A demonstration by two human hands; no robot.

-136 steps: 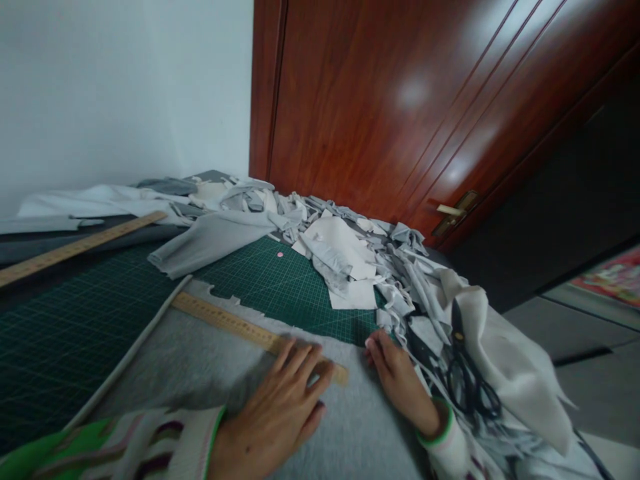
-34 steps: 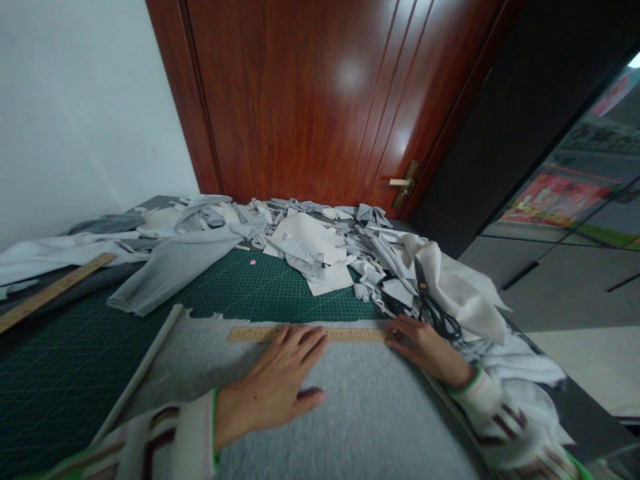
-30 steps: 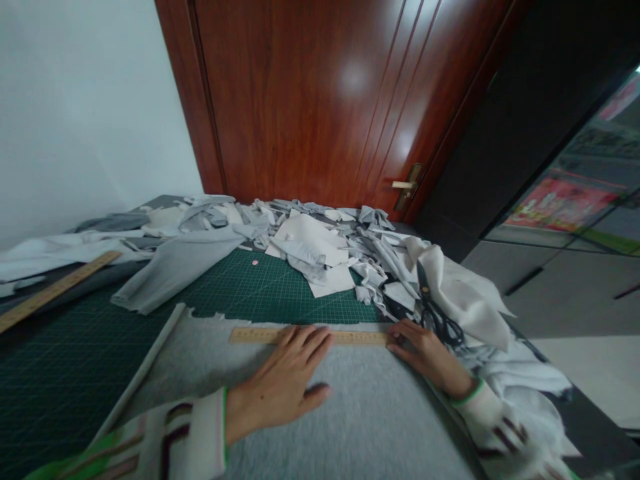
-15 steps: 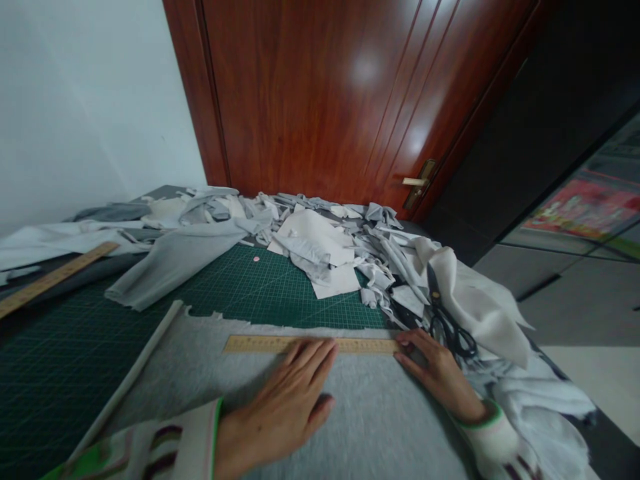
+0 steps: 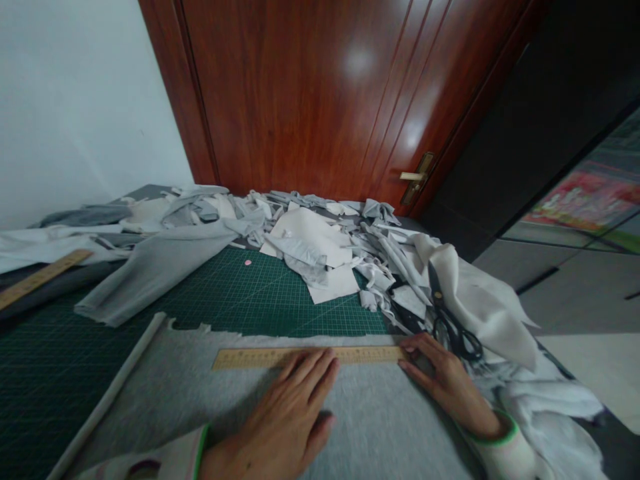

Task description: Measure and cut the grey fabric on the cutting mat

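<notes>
A wooden ruler [image 5: 240, 358] lies across a sheet of grey fabric [image 5: 370, 413], just in from its ragged far edge. My left hand [image 5: 290, 407] is laid flat, its fingertips resting on the ruler near the middle and the palm over the fabric. At the ruler's right end, my right hand [image 5: 445, 380] has thumb and fingers closed around the tip. Beside that hand, on the right, black-handled scissors [image 5: 453, 330] lie among cloth pieces. A rolled or folded strip [image 5: 115, 387] runs down the fabric's left side.
Under the fabric is a green gridded cutting mat [image 5: 235, 293]. Fabric scraps [image 5: 310, 237] heap along the back and right. A second wooden ruler [image 5: 45, 277] rests on cloth at the left. Behind stands a brown door [image 5: 300, 100]; a dark cabinet [image 5: 500, 153] is to the right.
The view has shifted slightly. The ruler's left end has turned a little toward me, away from the fabric's far edge. Both hands keep their places on it.
</notes>
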